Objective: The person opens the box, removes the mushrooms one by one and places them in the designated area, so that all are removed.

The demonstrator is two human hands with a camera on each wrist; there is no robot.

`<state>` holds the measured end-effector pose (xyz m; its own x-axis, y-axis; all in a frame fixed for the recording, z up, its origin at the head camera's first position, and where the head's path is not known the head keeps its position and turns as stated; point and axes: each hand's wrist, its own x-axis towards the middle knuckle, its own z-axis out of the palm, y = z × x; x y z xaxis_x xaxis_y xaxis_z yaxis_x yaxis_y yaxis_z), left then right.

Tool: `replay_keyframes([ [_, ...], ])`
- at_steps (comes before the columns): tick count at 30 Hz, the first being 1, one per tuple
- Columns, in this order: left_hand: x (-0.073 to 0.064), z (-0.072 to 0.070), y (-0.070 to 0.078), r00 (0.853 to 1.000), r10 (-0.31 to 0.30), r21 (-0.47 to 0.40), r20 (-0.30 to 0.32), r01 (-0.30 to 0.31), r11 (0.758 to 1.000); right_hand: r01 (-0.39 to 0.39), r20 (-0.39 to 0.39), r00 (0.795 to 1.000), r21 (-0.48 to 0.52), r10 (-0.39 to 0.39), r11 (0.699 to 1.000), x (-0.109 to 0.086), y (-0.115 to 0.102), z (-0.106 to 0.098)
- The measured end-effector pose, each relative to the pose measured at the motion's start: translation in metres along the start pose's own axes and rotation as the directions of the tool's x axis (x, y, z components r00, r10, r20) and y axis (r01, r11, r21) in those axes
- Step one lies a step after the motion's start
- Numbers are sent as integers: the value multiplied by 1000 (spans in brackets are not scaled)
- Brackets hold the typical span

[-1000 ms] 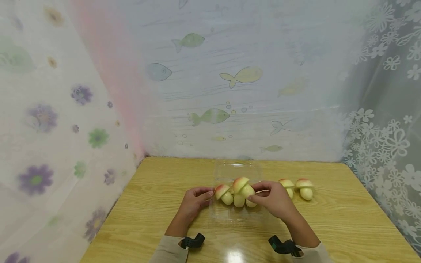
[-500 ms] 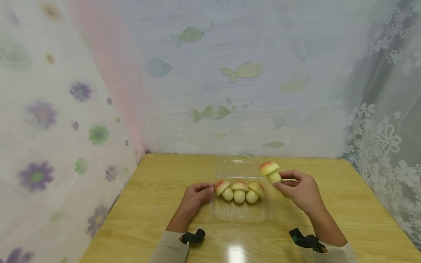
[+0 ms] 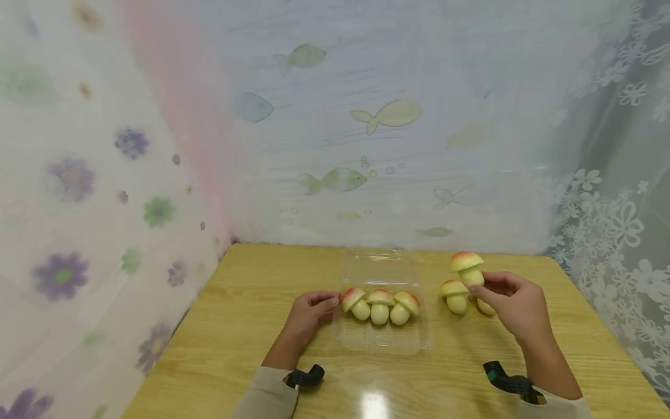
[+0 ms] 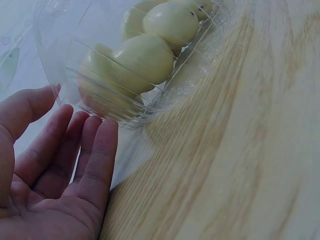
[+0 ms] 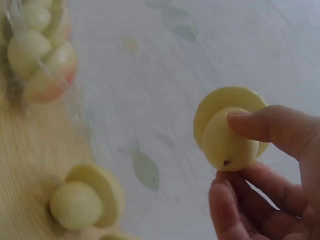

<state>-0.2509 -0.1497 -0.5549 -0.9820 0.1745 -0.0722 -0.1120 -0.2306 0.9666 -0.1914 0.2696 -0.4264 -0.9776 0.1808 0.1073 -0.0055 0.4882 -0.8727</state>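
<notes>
My right hand [image 3: 523, 302] pinches a toy mushroom [image 3: 467, 269] by its pale yellow stem, raised above the table, its red-tinged cap upward. In the right wrist view, thumb and fingers lie on either side of that stem. Below it stands another toy mushroom [image 3: 455, 297]; a further toy mushroom [image 3: 485, 306] is mostly hidden behind the hand. An open clear plastic container [image 3: 384, 342] holds three mushrooms [image 3: 380, 306] side by side. My left hand [image 3: 310, 319] holds the container's left edge between thumb and fingertips, seen closely in the left wrist view.
The container's clear lid [image 3: 379, 269] lies back toward the far side. All this sits on a wood-grain table [image 3: 251, 291]. Behind it hangs a curtain [image 3: 314, 139] printed with fish, with patterned curtains on both sides.
My right hand has carried the mushroom from above the container to the right, over the loose mushrooms. The left hand stays at the container's left edge.
</notes>
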Motion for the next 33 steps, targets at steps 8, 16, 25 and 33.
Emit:
replay_keyframes([
  [8, 2, -2, -4, 1000, 5, -19, -19, -5, 1000, -117, -81, 990, 9, 118, 993, 5, 21, -28],
  [16, 1, -1, -3, 1000, 1, -31, -24, -2, 1000, -226, -94, 969, 23, 228, 974, 9, 43, -48],
  [25, 0, 1, 1, 999, -2, -36, -33, 1, 999, -371, -94, 925, -6, 369, 928, 18, 65, -59],
  [33, -1, 1, 0, 1000, -8, -46, -25, 7, 999, -440, -112, 895, -54, 433, 896, 23, 85, -59],
])
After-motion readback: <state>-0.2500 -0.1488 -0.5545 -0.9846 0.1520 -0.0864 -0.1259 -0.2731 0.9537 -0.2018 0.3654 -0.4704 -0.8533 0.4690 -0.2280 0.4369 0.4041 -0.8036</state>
